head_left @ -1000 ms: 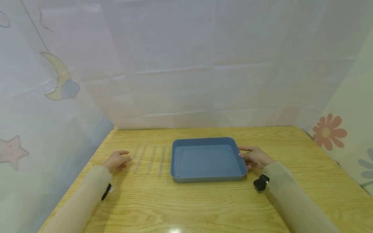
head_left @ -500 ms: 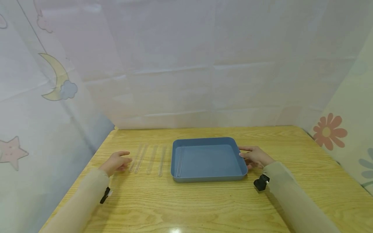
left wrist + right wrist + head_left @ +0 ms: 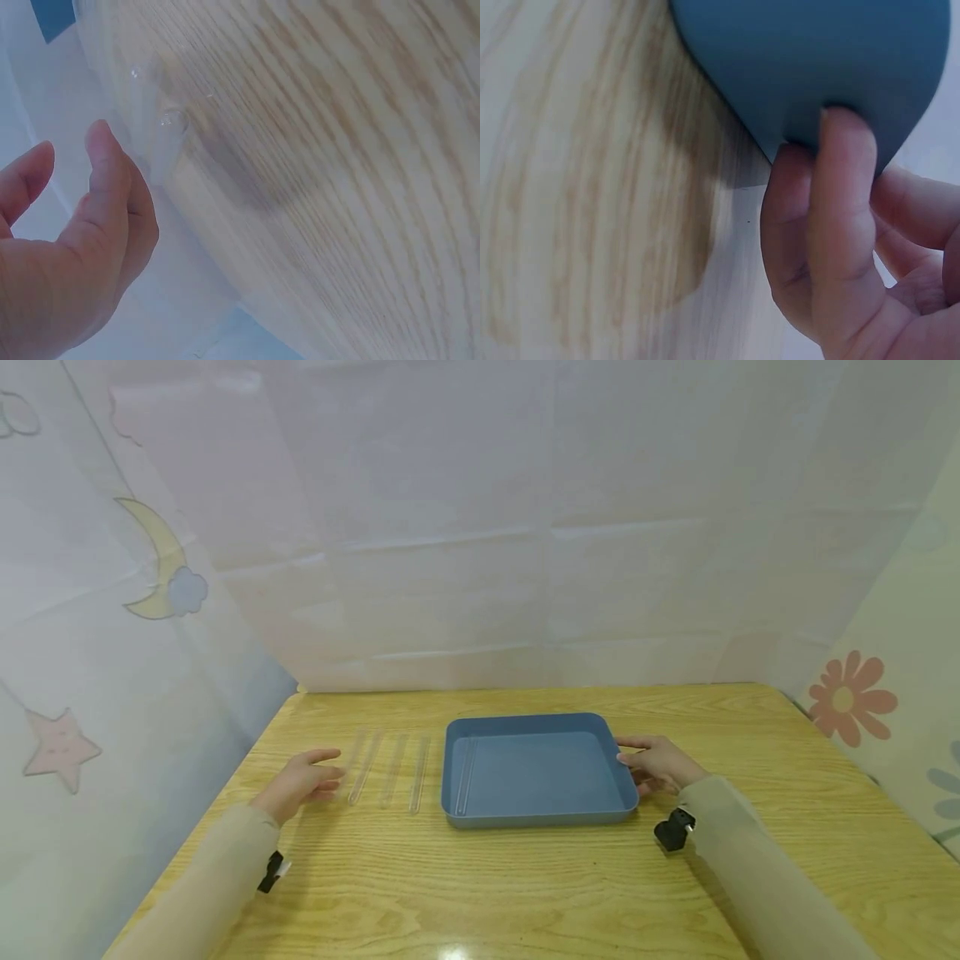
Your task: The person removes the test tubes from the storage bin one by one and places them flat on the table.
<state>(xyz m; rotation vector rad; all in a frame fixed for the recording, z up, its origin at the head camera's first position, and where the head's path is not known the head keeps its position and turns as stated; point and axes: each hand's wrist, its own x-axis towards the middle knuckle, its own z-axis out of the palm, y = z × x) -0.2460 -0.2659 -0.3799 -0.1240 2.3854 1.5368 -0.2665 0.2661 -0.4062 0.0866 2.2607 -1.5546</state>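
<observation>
A shallow blue tray (image 3: 551, 777) lies on the wooden table, with one clear round-ended tube (image 3: 465, 777) along its left side. My right hand (image 3: 658, 764) holds the tray's right edge; in the right wrist view its fingertips (image 3: 844, 135) press on the outer wall, while the thumb's contact is partly hidden. Several similar clear tubes (image 3: 364, 768) lie in a row left of the tray. My left hand (image 3: 302, 779) hovers beside the leftmost tube, thumb and fingers apart and loosely bent. In the left wrist view two tube ends (image 3: 172, 124) show beyond its fingertips, and nothing is held.
The wooden table (image 3: 450, 893) stretches in front of the tray and out to both sides. A pale printed sheet (image 3: 480, 568) stands behind it, with more patterned sheets at left and right. Each sleeve carries a small black device (image 3: 672, 829).
My left hand has shifted slightly right, toward the tubes. The leftmost tube lies nearer its neighbour than a second ago. My right hand and the tray look unmoved.
</observation>
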